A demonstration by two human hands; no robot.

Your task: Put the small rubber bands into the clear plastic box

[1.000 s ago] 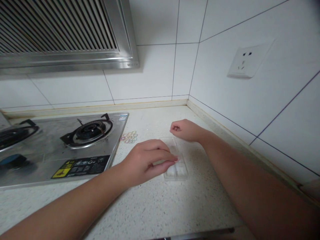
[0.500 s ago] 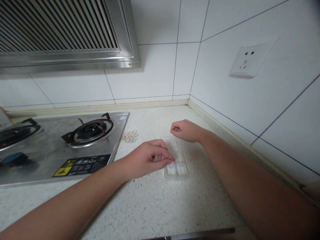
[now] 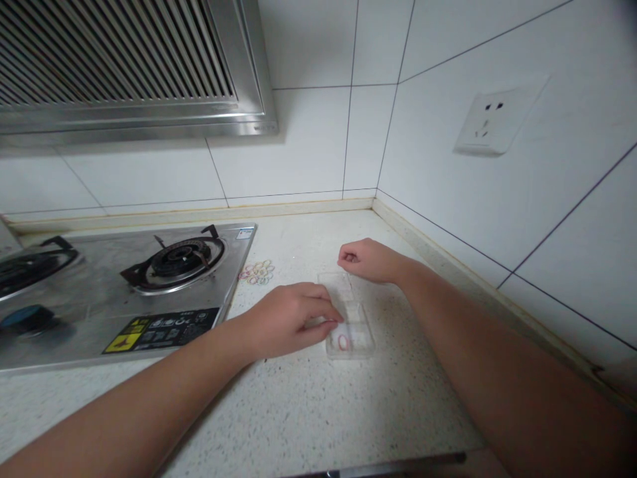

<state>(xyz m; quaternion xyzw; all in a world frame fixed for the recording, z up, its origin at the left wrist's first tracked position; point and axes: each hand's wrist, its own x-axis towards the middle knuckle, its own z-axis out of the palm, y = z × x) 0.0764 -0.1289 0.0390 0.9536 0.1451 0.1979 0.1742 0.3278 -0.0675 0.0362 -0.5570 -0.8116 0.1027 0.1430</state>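
Observation:
A small clear plastic box with several compartments (image 3: pixel 359 332) lies on the speckled countertop (image 3: pixel 318 411). A red rubber band (image 3: pixel 343 342) rests in its near left compartment. My left hand (image 3: pixel 288 317) hovers just left of the box, fingers curled together with the tips near the box's left edge and nothing visible in them. My right hand (image 3: pixel 371 260) rests in a loose fist at the box's far end. A heap of coloured rubber bands (image 3: pixel 257 272) lies on the counter beside the stove.
A steel gas stove (image 3: pixel 114 292) with two burners fills the left of the counter, under a range hood (image 3: pixel 129 66). White tiled walls meet in a corner behind; a wall socket (image 3: pixel 490 123) sits on the right wall.
My left hand held a red rubber band over the box half a second ago. The band now lies in the near left compartment, and the hand has drawn back slightly left.

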